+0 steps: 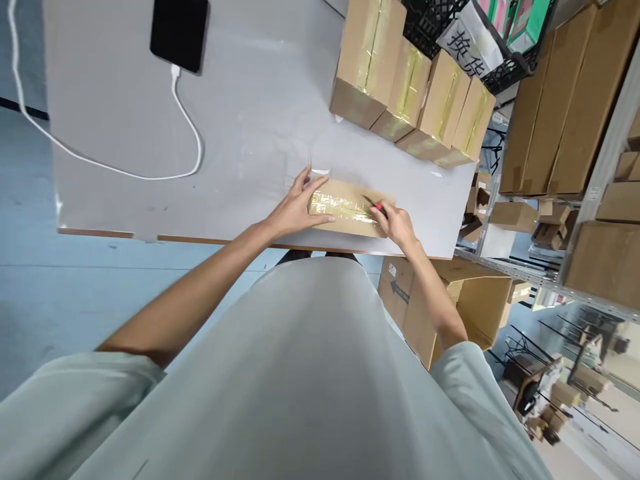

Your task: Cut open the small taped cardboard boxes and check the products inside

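Note:
A flat cardboard box [350, 208] sealed with clear tape lies at the near edge of the grey table [240, 120]. My left hand [299, 207] rests on the box's left end, fingers spread and pressing it down. My right hand [397, 223] is closed round a small red-handled cutter [376, 204] whose dark blade points onto the box's top right part. A strip of clear tape [320, 172] sticks up just beyond the box by my left fingertips.
A row of several taped cardboard boxes [410, 87] stands at the table's back right. A black phone [179, 32] on a white cable [187, 120] lies at back left. An open carton [450, 307] sits on the floor; shelves of boxes [565, 133] stand right.

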Available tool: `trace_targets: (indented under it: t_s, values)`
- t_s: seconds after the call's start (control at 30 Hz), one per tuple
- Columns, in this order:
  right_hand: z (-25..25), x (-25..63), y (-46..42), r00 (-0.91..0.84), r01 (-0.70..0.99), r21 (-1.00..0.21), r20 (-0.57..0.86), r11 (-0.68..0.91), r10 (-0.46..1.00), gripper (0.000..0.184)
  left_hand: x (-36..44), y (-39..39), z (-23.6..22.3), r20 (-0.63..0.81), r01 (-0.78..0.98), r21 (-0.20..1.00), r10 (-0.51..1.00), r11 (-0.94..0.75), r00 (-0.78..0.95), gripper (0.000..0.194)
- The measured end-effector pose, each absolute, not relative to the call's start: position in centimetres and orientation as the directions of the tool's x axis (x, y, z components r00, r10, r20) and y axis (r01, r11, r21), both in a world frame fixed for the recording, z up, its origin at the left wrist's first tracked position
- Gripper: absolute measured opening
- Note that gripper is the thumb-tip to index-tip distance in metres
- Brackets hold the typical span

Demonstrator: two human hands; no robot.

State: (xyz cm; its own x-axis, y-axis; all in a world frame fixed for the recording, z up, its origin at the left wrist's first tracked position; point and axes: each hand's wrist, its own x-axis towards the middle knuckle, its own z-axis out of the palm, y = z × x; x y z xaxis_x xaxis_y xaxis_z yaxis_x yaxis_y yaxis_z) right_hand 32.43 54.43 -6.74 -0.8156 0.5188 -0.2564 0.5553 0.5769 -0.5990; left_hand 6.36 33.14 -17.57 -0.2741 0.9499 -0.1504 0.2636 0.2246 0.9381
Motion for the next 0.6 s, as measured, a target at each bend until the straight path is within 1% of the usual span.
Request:
trace_targets:
  t_s: [0.1,0.13,0.2,0.27,0.37,0.47,0.6]
  values:
    - [-6.9,28.6,53.0,-0.894,0.441,-0.538,-0.334,0.719,0.299,0.066,6.8,33.5,-18.0,-0.163,0.162,0.963,0.946,0.214,-0.280,0.138]
    - [-7.1,27.5,52.6,-0.900,0.413,-0.521,-0.357,0.747,0.249,0.068,6.9,33.6,-18.2,-0.161,0.135,0.969,0.946,0.205,-0.282,0.137]
    - [-7.5,25.8,51.9,-0.898,0.387,-0.494,-0.394,0.779,0.196,0.071,7.2,33.8,-18.5,-0.143,0.100,0.979,0.948,0.178,-0.284,0.136]
    - [-7.4,24.5,51.4,-0.873,0.402,-0.439,-0.449,0.804,0.191,0.070,7.5,34.0,-18.8,-0.123,0.089,0.984,0.952,0.154,-0.280,0.136]
    - [-5.9,23.0,50.8,-0.782,0.438,-0.257,-0.582,0.862,0.223,0.061,7.6,34.3,-18.8,-0.108,0.097,0.985,0.955,0.140,-0.275,0.134]
    - [-3.7,21.7,50.0,-0.692,0.416,-0.097,-0.679,0.904,0.245,0.055,7.6,34.4,-18.4,-0.116,0.109,0.982,0.953,0.151,-0.279,0.131]
    - [-1.7,20.5,49.3,-0.631,0.368,0.007,-0.732,0.930,0.256,0.059,7.6,34.6,-17.9,-0.119,0.117,0.981,0.952,0.157,-0.281,0.133]
